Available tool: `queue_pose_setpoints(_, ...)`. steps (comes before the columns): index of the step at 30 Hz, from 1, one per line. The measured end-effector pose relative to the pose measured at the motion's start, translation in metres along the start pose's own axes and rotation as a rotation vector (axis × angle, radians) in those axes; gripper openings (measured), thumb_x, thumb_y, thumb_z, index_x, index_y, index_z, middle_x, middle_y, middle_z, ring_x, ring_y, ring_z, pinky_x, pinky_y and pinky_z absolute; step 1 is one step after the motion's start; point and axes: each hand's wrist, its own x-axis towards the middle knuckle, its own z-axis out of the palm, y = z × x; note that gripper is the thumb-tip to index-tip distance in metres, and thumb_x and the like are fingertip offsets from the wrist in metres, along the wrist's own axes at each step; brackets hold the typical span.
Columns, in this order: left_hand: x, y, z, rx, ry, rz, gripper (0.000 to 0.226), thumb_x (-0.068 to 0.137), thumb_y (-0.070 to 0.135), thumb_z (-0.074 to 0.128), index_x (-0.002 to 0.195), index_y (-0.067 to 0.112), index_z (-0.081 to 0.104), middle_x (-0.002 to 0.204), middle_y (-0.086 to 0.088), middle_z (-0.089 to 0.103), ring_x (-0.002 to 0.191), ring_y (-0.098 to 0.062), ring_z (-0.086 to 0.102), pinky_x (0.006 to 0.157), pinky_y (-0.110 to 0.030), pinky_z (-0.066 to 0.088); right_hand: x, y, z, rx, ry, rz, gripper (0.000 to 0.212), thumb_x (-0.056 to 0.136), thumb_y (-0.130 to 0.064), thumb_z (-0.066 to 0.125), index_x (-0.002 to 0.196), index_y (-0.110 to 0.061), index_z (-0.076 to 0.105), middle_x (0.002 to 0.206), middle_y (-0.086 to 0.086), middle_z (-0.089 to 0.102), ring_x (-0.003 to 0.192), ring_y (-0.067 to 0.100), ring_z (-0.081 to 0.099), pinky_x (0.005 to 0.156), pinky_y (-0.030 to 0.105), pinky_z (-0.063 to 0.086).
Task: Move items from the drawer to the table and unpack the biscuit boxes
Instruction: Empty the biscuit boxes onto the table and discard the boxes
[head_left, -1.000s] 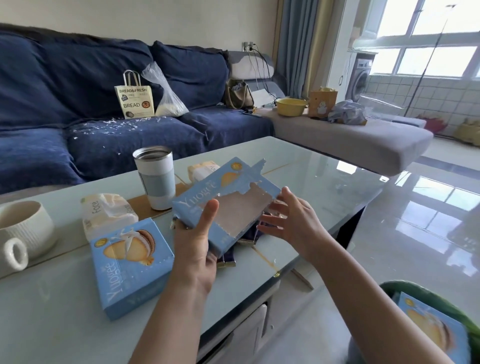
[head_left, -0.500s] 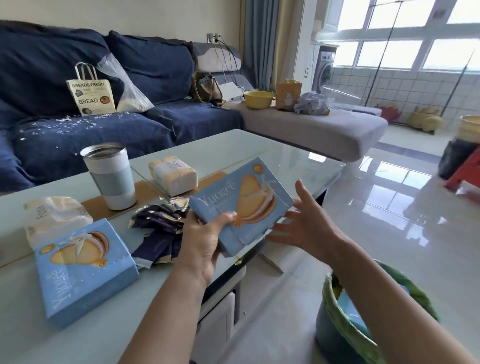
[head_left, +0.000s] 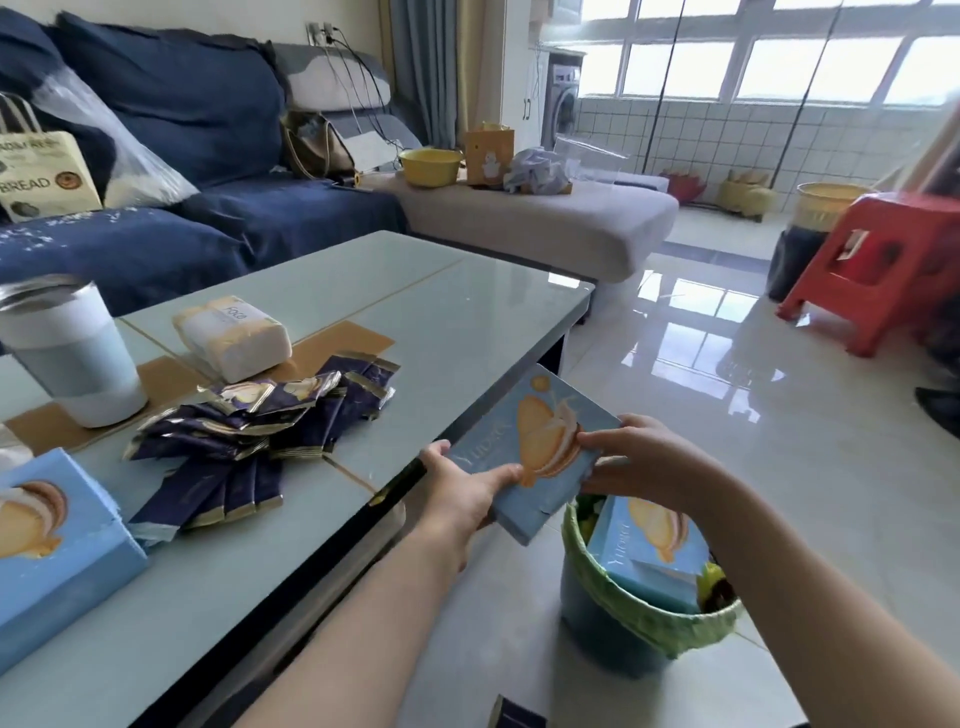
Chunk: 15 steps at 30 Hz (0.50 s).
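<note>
Blue biscuit box: held lower centre of frame, above the green-lined bin. Pinched at opposite ends by left hand and right hand. Judged emptied, light, easily crushed; best gripped by edges.

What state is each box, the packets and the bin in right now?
Held biscuit box: gripped by left hand and right hand, above bin.
Bin: holds another blue box.
Table box: lying flat.
Packets: piled loose on table.
</note>
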Motion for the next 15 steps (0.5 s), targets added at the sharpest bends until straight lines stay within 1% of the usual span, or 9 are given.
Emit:
queue_pose_setpoints(2, 0.005, -0.021, 0.017, 0.13, -0.06, -0.045, 0.074, 0.069, 0.017, 0.087, 0.123, 0.018, 0.035, 0.115, -0.009, 0.056, 0.096, -0.022, 0.063, 0.067, -0.032, 0.056, 0.002, 0.012, -0.025, -0.035, 0.041, 0.052, 0.042, 0.087, -0.007, 0.069, 0.123, 0.002, 0.049, 0.119, 0.03, 0.061, 0.09, 0.037, 0.07, 0.076, 0.046, 0.06)
queue_pose_setpoints(3, 0.007, -0.03, 0.025, 0.215, -0.072, -0.057, 0.073, 0.066, 0.025, 0.088, 0.119, 0.018, 0.039, 0.116, -0.009, 0.058, 0.096, -0.022, 0.064, 0.068, -0.032, 0.056, 0.003, 0.018, -0.038, -0.048, 0.052, 0.077, 0.041, 0.088, -0.006, 0.068, 0.123, 0.001, 0.049, 0.119, 0.028, 0.061, 0.089, 0.036, 0.071, 0.075, 0.045, 0.06)
queue_pose_setpoints(5, 0.01, -0.046, 0.041, 0.366, -0.1, -0.088, 0.076, 0.052, 0.043, 0.086, 0.112, 0.019, 0.044, 0.117, -0.008, 0.059, 0.098, -0.024, 0.065, 0.076, -0.034, 0.058, 0.005, 0.03, -0.062, -0.068, 0.073, 0.12, 0.035, 0.088, -0.005, 0.067, 0.119, 0.0, 0.05, 0.119, 0.027, 0.06, 0.089, 0.035, 0.07, 0.077, 0.047, 0.059)
queue_pose_setpoints(7, 0.013, -0.063, 0.059, 0.447, -0.148, -0.115, 0.079, 0.047, 0.052, 0.08, 0.111, 0.018, 0.048, 0.113, -0.009, 0.063, 0.1, -0.027, 0.065, 0.081, -0.037, 0.058, 0.008, 0.043, -0.08, -0.076, 0.129, 0.158, 0.03, 0.088, -0.006, 0.067, 0.113, -0.001, 0.049, 0.118, 0.026, 0.058, 0.092, 0.034, 0.067, 0.08, 0.047, 0.058)
queue_pose_setpoints(8, 0.012, -0.069, 0.068, 0.47, -0.174, -0.123, 0.079, 0.048, 0.055, 0.078, 0.111, 0.018, 0.049, 0.111, -0.009, 0.065, 0.1, -0.027, 0.066, 0.082, -0.038, 0.059, 0.009, 0.049, -0.088, -0.089, 0.171, 0.166, 0.03, 0.088, -0.007, 0.068, 0.111, -0.003, 0.049, 0.117, 0.025, 0.058, 0.092, 0.033, 0.065, 0.078, 0.046, 0.058)
queue_pose_setpoints(10, 0.013, -0.081, 0.087, 0.534, -0.203, -0.126, 0.078, 0.051, 0.059, 0.076, 0.112, 0.017, 0.051, 0.112, -0.007, 0.065, 0.103, -0.026, 0.064, 0.087, -0.038, 0.057, 0.014, 0.061, -0.099, -0.125, 0.27, 0.167, 0.039, 0.086, -0.008, 0.07, 0.116, -0.004, 0.045, 0.116, 0.023, 0.057, 0.091, 0.03, 0.064, 0.065, 0.04, 0.058)
queue_pose_setpoints(12, 0.016, -0.09, 0.105, 0.641, -0.2, -0.092, 0.07, 0.065, 0.057, 0.076, 0.116, 0.017, 0.049, 0.117, -0.003, 0.062, 0.108, -0.023, 0.06, 0.088, -0.032, 0.051, 0.02, 0.07, -0.105, -0.15, 0.342, 0.156, 0.05, 0.083, -0.002, 0.07, 0.121, -0.006, 0.038, 0.115, 0.02, 0.055, 0.089, 0.027, 0.063, 0.057, 0.036, 0.055)
queue_pose_setpoints(13, 0.019, -0.094, 0.113, 0.701, -0.184, -0.062, 0.066, 0.072, 0.056, 0.074, 0.118, 0.017, 0.047, 0.119, -0.002, 0.06, 0.11, -0.022, 0.057, 0.086, -0.03, 0.048, 0.024, 0.075, -0.108, -0.187, 0.37, 0.141, 0.055, 0.081, 0.002, 0.071, 0.122, -0.008, 0.036, 0.114, 0.018, 0.053, 0.092, 0.027, 0.061, 0.06, 0.038, 0.055)
queue_pose_setpoints(15, 0.023, -0.101, 0.128, 0.812, -0.162, -0.01, 0.066, 0.076, 0.06, 0.069, 0.12, 0.018, 0.044, 0.122, -0.003, 0.059, 0.114, -0.025, 0.055, 0.088, -0.034, 0.047, 0.032, 0.083, -0.113, -0.306, 0.431, 0.108, 0.065, 0.076, 0.003, 0.074, 0.123, -0.011, 0.032, 0.111, 0.013, 0.052, 0.098, 0.027, 0.058, 0.074, 0.044, 0.057)
